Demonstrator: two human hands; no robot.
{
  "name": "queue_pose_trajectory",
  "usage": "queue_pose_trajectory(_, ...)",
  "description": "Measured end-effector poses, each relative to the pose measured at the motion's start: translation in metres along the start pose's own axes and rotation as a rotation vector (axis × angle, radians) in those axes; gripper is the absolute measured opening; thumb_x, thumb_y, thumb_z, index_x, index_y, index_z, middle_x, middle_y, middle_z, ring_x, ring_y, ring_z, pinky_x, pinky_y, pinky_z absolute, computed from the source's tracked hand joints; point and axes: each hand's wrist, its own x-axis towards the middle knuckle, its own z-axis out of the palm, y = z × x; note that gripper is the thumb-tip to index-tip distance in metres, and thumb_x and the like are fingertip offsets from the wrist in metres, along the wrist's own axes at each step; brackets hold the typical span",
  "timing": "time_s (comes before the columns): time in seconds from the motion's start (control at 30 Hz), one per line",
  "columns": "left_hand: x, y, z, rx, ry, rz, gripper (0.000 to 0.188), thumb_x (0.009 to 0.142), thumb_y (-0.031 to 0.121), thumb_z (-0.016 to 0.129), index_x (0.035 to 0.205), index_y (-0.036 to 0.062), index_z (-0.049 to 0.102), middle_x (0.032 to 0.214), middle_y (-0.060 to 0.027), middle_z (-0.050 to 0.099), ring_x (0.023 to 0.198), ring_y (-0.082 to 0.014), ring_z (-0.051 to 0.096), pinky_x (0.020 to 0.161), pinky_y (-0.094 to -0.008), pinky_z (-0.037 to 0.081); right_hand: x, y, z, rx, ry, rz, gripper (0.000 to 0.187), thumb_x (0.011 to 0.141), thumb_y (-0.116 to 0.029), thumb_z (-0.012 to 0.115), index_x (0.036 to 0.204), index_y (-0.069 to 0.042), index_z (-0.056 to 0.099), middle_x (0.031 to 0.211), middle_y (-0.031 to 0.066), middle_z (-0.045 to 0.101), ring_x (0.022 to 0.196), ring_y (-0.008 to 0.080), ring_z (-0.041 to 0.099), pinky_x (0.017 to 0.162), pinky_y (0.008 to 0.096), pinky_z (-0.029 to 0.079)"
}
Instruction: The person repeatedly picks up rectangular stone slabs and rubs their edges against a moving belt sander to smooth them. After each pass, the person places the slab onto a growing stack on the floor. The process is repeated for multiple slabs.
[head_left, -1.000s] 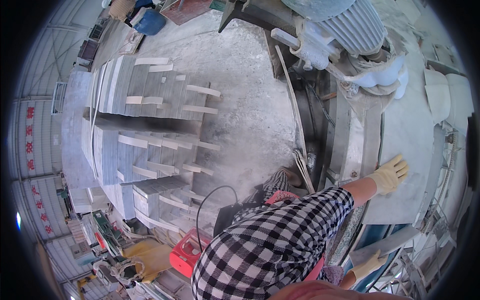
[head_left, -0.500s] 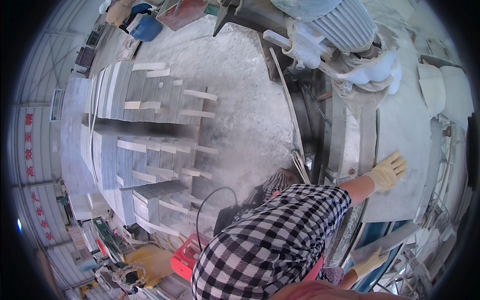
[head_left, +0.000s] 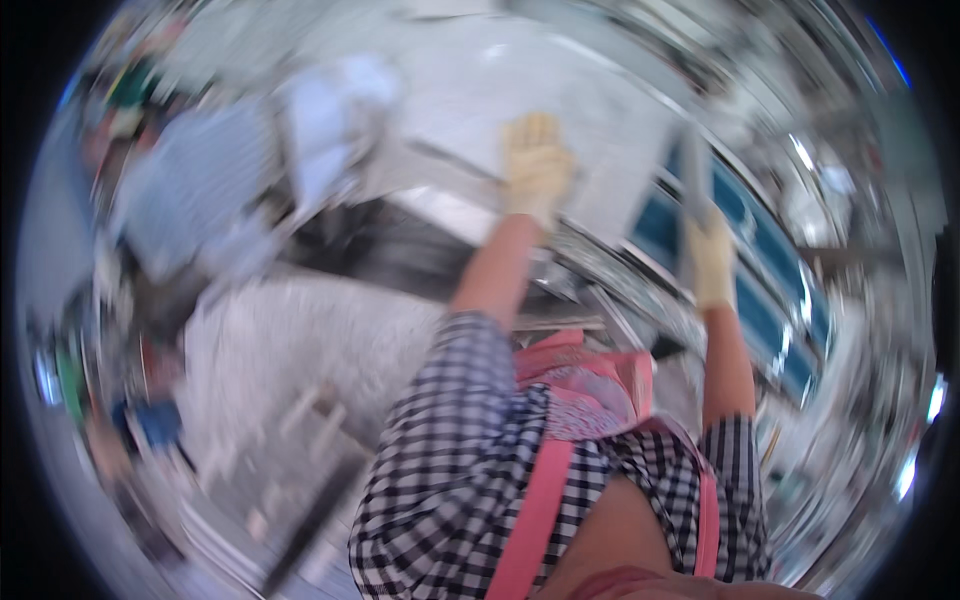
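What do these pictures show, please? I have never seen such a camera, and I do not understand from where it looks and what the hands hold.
No robot is here: a person works with a left hand and a right hand, both in yellowish gloves. The wide fisheye camera sits on the person's head and looks down, so straight edges bend near the rim. The left hand is spread over a large pale slab; blur hides whether it presses. The right hand holds a narrow grey strip, with blue bands beneath.
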Motion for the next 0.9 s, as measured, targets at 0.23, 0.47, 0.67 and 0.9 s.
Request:
queue_pose_trajectory(0.23, 0.039, 0.040, -0.005, 0.125, -0.277, 0.094, 0.080, 0.085, 0.049, 0.064, 0.143, -0.0012, 0.043, 0.152, -0.0179, 0.040, 0.144, -0.0353, 0.030, 0.119, -0.0529, 0.012, 0.008, -0.010, 0.006, -0.210, 0.061, 0.012, 0.027, 0.089, -0.019, 0.056, 0.115, -0.012, 0.057, 0.099, 0.0211, 0.068, 0.090, 0.0411, 0.066, 0.079, 0.0514, 0.053)
queue_pose_trajectory(0.47, 0.044, 0.143, 0.032, 0.162, -0.376, 0.040, 0.096, 0.078, 0.055, 0.071, 0.149, 0.0022, 0.034, 0.155, -0.0169, 0.034, 0.145, -0.0402, 0.024, 0.115, -0.0605, 0.017, 0.005, -0.007, 0.006, -0.171, 0.106, -0.003, 0.025, 0.089, -0.017, 0.055, 0.114, -0.012, 0.057, 0.101, 0.0198, 0.068, 0.090, 0.0402, 0.067, 0.080, 0.0495, 0.054)
queue_pose_trajectory(0.67, 0.062, 0.130, 0.035, 0.212, -0.608, 0.099, 0.120, 0.066, 0.060, 0.074, 0.153, -0.0007, 0.018, 0.160, -0.0262, 0.016, 0.149, -0.0432, 0.010, 0.118, -0.0634, 0.007, -0.004, -0.005, 0.017, 0.086, 0.074, -0.051, 0.036, 0.096, -0.027, 0.053, 0.126, -0.009, 0.062, 0.118, 0.0201, 0.066, 0.105, 0.0385, 0.064, 0.089, 0.0448, 0.050)
queue_pose_trajectory(0.9, 0.072, 0.159, 0.019, -0.190, -0.797, 0.026, 0.122, 0.053, 0.030, 0.086, 0.143, -0.0209, 0.020, 0.144, -0.0475, 0.023, 0.133, -0.0631, 0.026, 0.095, -0.0803, 0.026, -0.001, 0.017, -0.004, -0.111, -0.007, 0.140, 0.052, 0.091, -0.019, 0.066, 0.136, 0.003, 0.052, 0.130, 0.0192, 0.060, 0.117, 0.0245, 0.058, 0.100, 0.0369, 0.045)
